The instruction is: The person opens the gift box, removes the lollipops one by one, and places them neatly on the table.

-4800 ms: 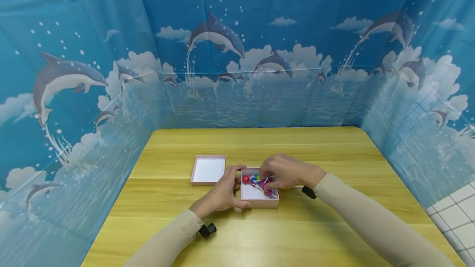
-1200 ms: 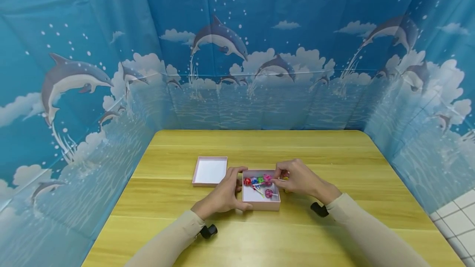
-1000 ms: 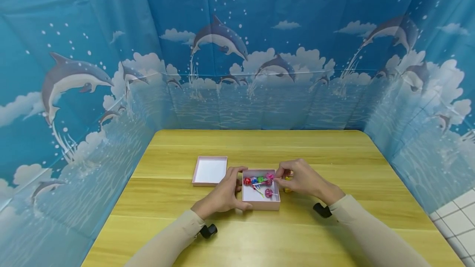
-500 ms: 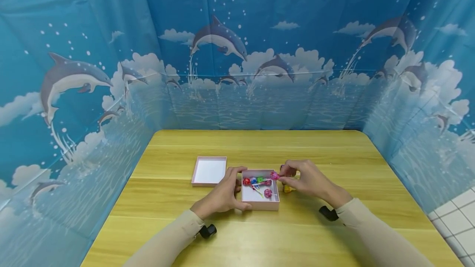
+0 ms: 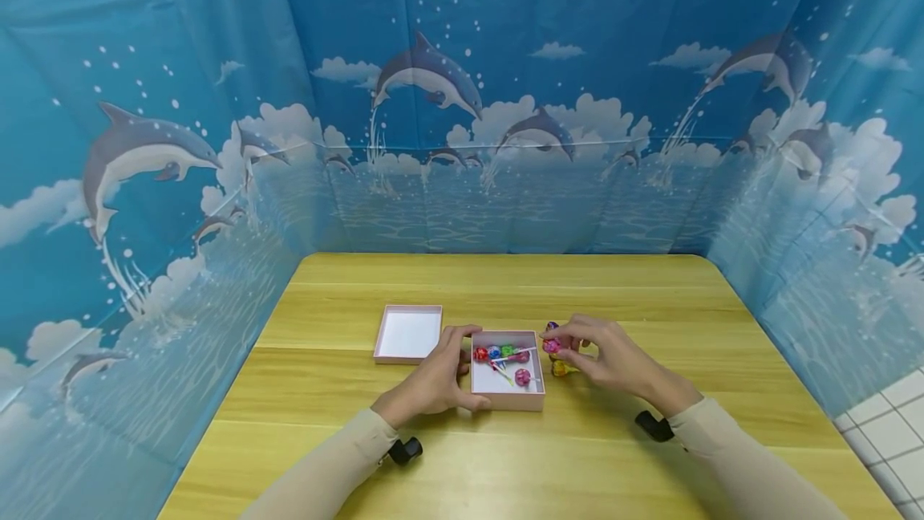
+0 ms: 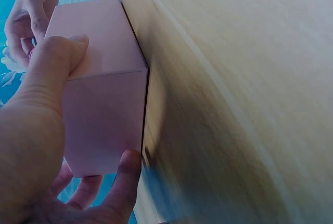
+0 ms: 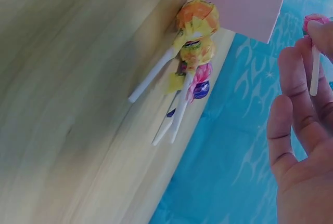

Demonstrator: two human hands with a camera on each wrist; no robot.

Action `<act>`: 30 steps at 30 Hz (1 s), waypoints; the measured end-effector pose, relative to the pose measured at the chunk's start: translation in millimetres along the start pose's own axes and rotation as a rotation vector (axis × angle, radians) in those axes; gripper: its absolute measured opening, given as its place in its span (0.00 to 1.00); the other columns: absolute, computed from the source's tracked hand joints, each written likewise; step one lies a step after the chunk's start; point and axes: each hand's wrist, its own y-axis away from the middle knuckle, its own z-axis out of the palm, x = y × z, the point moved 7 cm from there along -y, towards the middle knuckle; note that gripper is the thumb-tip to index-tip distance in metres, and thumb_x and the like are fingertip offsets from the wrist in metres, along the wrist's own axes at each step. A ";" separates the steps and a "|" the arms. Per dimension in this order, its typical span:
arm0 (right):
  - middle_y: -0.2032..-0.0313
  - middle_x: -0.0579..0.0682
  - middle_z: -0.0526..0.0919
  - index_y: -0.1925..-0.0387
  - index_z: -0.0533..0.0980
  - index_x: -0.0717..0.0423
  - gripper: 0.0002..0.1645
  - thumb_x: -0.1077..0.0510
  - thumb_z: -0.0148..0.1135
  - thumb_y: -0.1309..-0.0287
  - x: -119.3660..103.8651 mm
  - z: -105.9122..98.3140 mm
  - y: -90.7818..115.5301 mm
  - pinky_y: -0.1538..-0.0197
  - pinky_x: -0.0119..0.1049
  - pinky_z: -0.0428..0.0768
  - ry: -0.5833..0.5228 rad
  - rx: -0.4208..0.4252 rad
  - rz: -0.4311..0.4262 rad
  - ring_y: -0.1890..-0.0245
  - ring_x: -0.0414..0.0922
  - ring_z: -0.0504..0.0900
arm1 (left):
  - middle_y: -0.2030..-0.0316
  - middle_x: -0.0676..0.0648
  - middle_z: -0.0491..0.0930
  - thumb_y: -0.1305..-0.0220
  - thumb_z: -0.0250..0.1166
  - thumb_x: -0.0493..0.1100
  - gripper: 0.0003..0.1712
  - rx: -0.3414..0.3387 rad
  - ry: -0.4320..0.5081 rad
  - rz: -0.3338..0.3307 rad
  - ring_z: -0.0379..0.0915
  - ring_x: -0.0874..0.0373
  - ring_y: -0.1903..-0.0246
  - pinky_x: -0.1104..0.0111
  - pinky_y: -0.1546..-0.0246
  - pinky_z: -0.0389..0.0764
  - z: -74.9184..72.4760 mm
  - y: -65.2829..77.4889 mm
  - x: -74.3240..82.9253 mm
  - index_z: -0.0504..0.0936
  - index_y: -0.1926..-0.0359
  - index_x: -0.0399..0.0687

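Observation:
My left hand (image 5: 433, 382) grips the pink box (image 5: 516, 402) from its left side; in the left wrist view the thumb lies on the near wall and the fingers reach round behind. Inside the open box lie several wrapped lollipops: a red one (image 5: 480, 354), a blue one (image 5: 494, 352), a green one (image 5: 508, 351) and purplish-pink ones (image 5: 523, 377). My right hand (image 5: 609, 358) pinches a pink lollipop (image 7: 314, 21) by its stick near the candy, just right of the box. Below it, yellow-orange lollipops (image 7: 197, 18) and a purple one (image 7: 201, 90) lie on the table beside the box.
The white-lined lid (image 5: 409, 333) lies inside up on the yellow wooden table (image 5: 346, 440), left of the box and behind my left hand. A blue dolphin-print curtain (image 5: 462, 191) surrounds the table's back and sides.
My right hand has drawn a pink lollipop from the box, over its right rim, to above the lollipops on the table. My left hand and the box have stayed in place.

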 end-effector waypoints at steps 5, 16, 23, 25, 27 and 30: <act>0.56 0.38 0.91 0.36 0.91 0.51 0.22 0.67 0.79 0.27 5.4 -0.3 6.6 0.63 0.35 0.84 -0.013 -0.025 0.044 0.61 0.29 0.81 | 0.22 0.43 0.67 0.41 0.93 0.58 0.72 0.002 0.000 -0.004 0.79 0.54 0.34 0.59 0.27 0.86 -0.3 0.1 -0.4 0.56 0.08 0.57; 0.52 0.37 0.91 0.39 0.91 0.49 0.24 0.69 0.81 0.32 13.3 1.8 17.4 0.60 0.38 0.86 0.006 -0.051 0.082 0.59 0.29 0.82 | 0.20 0.43 0.65 0.41 0.93 0.58 0.71 0.003 0.001 0.006 0.80 0.53 0.33 0.60 0.26 0.85 -1.2 -1.1 0.9 0.56 0.08 0.57; 0.49 0.41 0.93 0.39 0.91 0.49 0.23 0.68 0.82 0.32 17.9 7.6 23.9 0.58 0.38 0.89 0.001 -0.096 0.099 0.59 0.31 0.84 | 0.21 0.43 0.66 0.41 0.93 0.59 0.72 0.002 -0.013 0.003 0.80 0.54 0.34 0.60 0.27 0.85 -0.8 -1.0 1.0 0.56 0.08 0.57; 0.49 0.42 0.94 0.40 0.91 0.50 0.22 0.68 0.82 0.32 18.4 9.5 25.0 0.59 0.38 0.89 -0.006 -0.110 0.095 0.59 0.31 0.84 | 0.21 0.43 0.66 0.41 0.93 0.59 0.72 0.003 -0.016 0.002 0.80 0.54 0.34 0.60 0.27 0.85 -0.8 -0.7 0.9 0.56 0.08 0.57; 0.49 0.42 0.94 0.40 0.91 0.50 0.23 0.68 0.82 0.33 19.5 11.6 26.2 0.59 0.37 0.89 -0.013 -0.126 0.097 0.59 0.31 0.84 | 0.22 0.43 0.67 0.41 0.93 0.59 0.72 0.004 -0.016 0.001 0.80 0.54 0.34 0.59 0.27 0.85 -0.9 -0.5 0.6 0.56 0.08 0.57; 0.50 0.41 0.94 0.41 0.92 0.48 0.22 0.67 0.83 0.33 21.8 14.9 28.2 0.58 0.35 0.88 -0.009 -0.151 0.114 0.59 0.32 0.84 | 0.22 0.44 0.67 0.41 0.93 0.59 0.72 0.002 -0.018 -0.005 0.79 0.54 0.35 0.59 0.28 0.85 -0.9 -0.2 0.1 0.56 0.08 0.58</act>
